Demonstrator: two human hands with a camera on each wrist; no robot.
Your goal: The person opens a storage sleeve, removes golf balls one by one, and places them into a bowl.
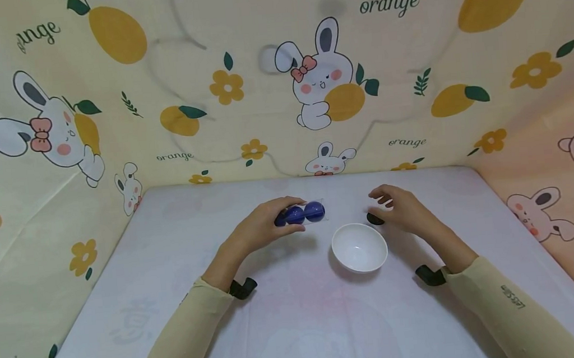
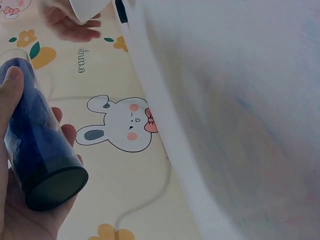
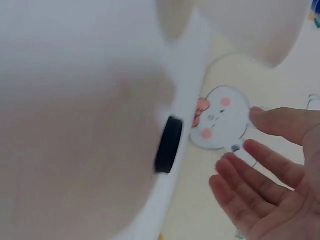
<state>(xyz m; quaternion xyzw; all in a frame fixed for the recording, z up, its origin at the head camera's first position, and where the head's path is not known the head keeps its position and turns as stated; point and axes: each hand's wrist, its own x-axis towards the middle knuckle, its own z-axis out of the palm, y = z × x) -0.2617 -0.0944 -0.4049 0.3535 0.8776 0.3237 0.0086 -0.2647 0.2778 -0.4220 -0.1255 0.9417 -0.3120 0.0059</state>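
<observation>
In the head view my left hand [image 1: 257,226] grips a clear tube with blue balls [image 1: 314,211] inside, held sideways above the table. The left wrist view shows the tube [image 2: 37,125] between thumb and fingers, its black end cap [image 2: 57,186] towards the camera and a clear rim at the far end. My right hand [image 1: 402,210] hovers with loosely bent fingers, holding nothing. A round black lid [image 1: 375,218] lies on the table beside it; the right wrist view shows this lid [image 3: 169,145] apart from the fingertips. A white bowl [image 1: 359,248] stands between the hands, nearer the right.
The white-covered table [image 1: 288,325] ends at a back edge against a printed cloth wall [image 1: 262,124] with rabbits and oranges. Similar cloth hangs at both sides. Black wrist devices [image 1: 244,288] sit by both sleeves.
</observation>
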